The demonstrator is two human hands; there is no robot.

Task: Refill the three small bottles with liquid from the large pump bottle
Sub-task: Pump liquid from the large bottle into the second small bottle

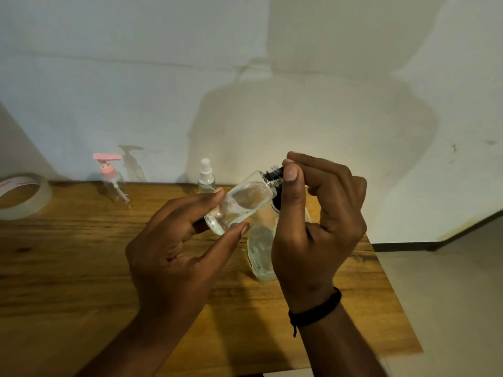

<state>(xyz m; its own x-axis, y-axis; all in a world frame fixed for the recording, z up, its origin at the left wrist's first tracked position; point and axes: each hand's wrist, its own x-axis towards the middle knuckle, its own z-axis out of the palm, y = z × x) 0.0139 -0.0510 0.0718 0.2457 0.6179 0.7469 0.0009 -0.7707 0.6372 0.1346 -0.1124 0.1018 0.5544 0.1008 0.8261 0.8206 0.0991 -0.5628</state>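
Holding a small clear plastic bottle (241,202) tilted in my left hand (174,257), fingers curled around its base, neck pointing up and right. My right hand (315,227) is pinching a black nozzle (275,172) right at the bottle's open mouth. The large clear pump bottle (261,248) is standing on the wooden table (81,254) just behind my hands. A pink-pump bottle (114,180) and a white-topped spray bottle (206,176) are sitting by the wall, clear tape roll (24,195) far left.
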